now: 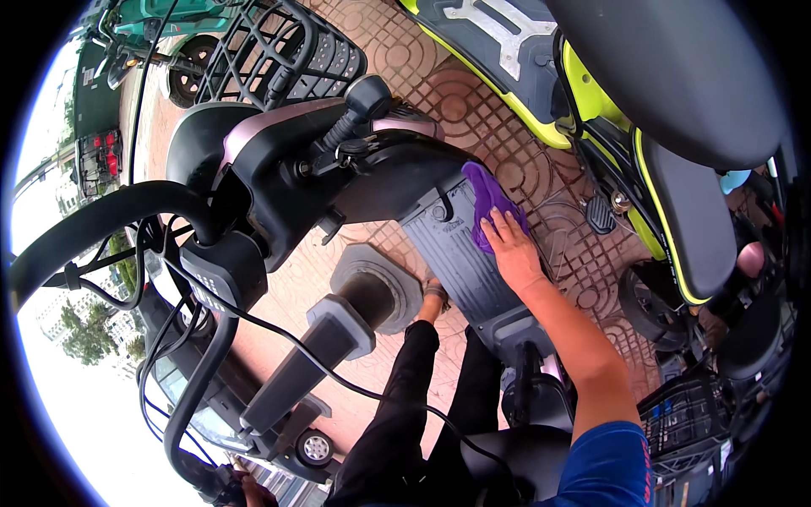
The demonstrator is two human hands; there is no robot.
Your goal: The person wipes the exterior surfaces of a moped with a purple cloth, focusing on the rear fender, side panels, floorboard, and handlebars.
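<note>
My right hand lies with its fingers spread on a purple cloth, pressing it against the outer edge of the grey ribbed footboard of an electric scooter. Part of the cloth hangs over that edge. A small black hook stands near the front of the board. At the lower left rim, my left hand shows only in part, closed around the end of the scooter's handlebar. The steering column with a key in its lock rises ahead of the footboard.
A grey bollard stands beside the scooter, close to my legs. Across the patterned paving is a lime-green scooter. A black cable hangs across the view. A dark car is parked behind.
</note>
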